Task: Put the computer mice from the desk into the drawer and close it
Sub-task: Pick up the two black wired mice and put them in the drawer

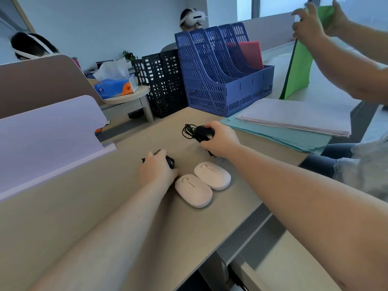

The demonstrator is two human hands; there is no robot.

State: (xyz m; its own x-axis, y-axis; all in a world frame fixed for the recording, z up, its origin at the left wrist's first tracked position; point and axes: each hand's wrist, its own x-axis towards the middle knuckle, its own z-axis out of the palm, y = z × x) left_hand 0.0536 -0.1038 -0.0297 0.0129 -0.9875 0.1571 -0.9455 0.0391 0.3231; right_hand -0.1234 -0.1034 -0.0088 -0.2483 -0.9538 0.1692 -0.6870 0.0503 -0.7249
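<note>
No brand name or writing is being shown clearly enough to be read; only a round blue emblem is being made out on the tissue box (116,86), far left on a small round table.

A beige laminate desk (84,217) is being used as the work surface, bounded on the left by pale curved partition panels (48,131). At the far side a blue perforated plastic file rack (220,70) and a black mesh one (163,80) are being kept upright, with a stack of white paper (298,118) lying on teal sheets to the right. A green sheet (300,66) is being held up by another person's hands at the far right.

A black wired mouse (205,132) is being gripped by the right hand (220,139), fingers curled closed over it, its coiled cable (189,131) bunched just to the left. Another black mouse (170,161) is being clasped by the left hand (156,170), fingers wrapped around it on the desk. Two smooth white oval mice (194,190) (213,175) are lying side by side, touching, just right of the left hand. A pale drawer (273,259) is standing open below the desk's near right edge.
</note>
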